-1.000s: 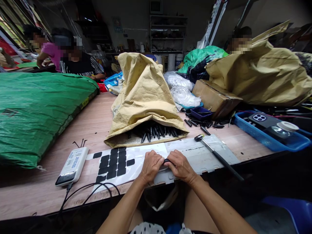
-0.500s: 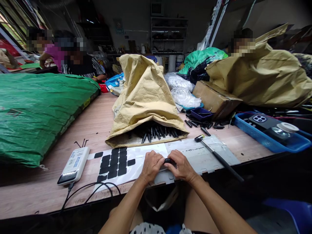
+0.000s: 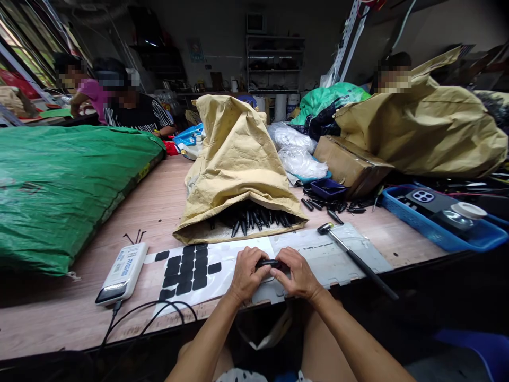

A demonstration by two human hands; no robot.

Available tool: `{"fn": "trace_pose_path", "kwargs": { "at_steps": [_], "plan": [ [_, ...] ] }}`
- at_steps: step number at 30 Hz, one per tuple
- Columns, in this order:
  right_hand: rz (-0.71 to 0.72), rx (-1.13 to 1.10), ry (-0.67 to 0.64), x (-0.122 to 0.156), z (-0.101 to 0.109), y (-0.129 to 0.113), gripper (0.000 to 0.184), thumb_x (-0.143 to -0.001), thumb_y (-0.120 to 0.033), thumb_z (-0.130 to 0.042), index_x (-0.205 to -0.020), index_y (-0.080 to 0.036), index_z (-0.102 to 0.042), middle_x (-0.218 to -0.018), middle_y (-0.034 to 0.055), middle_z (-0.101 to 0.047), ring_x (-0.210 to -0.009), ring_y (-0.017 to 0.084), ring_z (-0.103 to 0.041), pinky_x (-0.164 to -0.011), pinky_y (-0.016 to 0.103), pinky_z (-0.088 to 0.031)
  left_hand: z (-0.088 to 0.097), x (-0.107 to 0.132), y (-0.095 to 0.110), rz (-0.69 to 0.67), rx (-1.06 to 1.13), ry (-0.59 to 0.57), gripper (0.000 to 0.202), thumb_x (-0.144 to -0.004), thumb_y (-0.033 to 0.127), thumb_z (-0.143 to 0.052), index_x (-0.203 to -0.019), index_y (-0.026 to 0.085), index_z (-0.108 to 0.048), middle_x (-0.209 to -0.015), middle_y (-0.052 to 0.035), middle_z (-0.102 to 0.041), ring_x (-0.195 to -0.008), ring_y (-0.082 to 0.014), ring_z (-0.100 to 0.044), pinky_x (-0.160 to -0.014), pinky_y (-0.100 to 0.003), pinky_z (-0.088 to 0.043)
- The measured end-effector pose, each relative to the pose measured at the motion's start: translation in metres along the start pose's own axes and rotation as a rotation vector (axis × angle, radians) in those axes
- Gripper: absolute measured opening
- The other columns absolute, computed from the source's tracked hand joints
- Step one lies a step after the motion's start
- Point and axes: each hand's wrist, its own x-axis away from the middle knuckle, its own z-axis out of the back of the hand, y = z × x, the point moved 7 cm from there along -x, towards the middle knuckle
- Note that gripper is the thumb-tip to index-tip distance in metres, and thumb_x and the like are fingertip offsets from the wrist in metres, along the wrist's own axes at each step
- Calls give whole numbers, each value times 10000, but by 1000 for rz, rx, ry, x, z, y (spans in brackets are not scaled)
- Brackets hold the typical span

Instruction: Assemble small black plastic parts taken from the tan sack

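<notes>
My left hand (image 3: 247, 272) and my right hand (image 3: 297, 274) meet at the near table edge. Both are closed on a small black rod-shaped part (image 3: 267, 263) held between their fingertips. They rest over a grey metal plate (image 3: 318, 252). Left of them lies a white backing sheet (image 3: 222, 265) with several black square pads (image 3: 186, 268) stuck on it. Just beyond my hands a tan paper sack (image 3: 235, 159) lies open, with many black rod parts (image 3: 254, 216) spilling from its mouth.
A small hammer (image 3: 350, 253) lies on the plate at the right. A white power bank (image 3: 122, 271) with a black cable sits left. A green sack (image 3: 59, 180) fills the left, a blue tray (image 3: 441, 223) the right. Other people sit at the far side.
Both hands stayed together on the black part, which now shows more between the fingers. The view shifted slightly downward.
</notes>
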Motion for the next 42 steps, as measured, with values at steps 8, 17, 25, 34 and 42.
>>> {"fn": "trace_pose_path", "kwargs": {
  "at_steps": [8,17,25,34,42],
  "plan": [
    [-11,55,27,-1,-6,9,208,-950,-257,-501,-746,-224,-477,-743,23,-526,-751,191,-463,-701,336,-366,-1,0,5,-16,-74,48,64,-900,273,-608,-902,220,-645,-903,-31,-665,-933,-227,-535,-882,-400,-368],
    [4,23,11,-1,-9,13,237,-935,-242,-511,-707,-228,-448,-710,14,-514,-730,184,-458,-692,333,-371,-4,3,8,-41,-122,29,18,-865,231,-610,-850,222,-615,-886,-41,-672,-922,-242,-545,-881,-413,-372],
    [-40,-49,61,-2,1,5,200,-943,-292,-525,-760,-227,-479,-753,23,-527,-757,192,-475,-708,338,-383,-2,2,7,-32,-91,55,64,-891,259,-624,-940,227,-652,-920,-33,-677,-942,-237,-544,-882,-405,-369],
    [-117,-109,163,-1,13,8,197,-978,-291,-490,-799,-222,-534,-764,30,-548,-780,196,-505,-724,340,-403,2,2,-2,40,-21,104,97,-865,270,-665,-952,227,-663,-928,-28,-689,-936,-235,-567,-885,-394,-387],
    [-132,-152,156,0,11,15,328,-1046,-283,-354,-784,-223,-542,-768,26,-558,-795,191,-502,-771,339,-396,2,1,-1,35,-3,81,166,-875,322,-666,-997,214,-692,-943,-32,-710,-958,-237,-567,-916,-403,-370]
  ]
}}
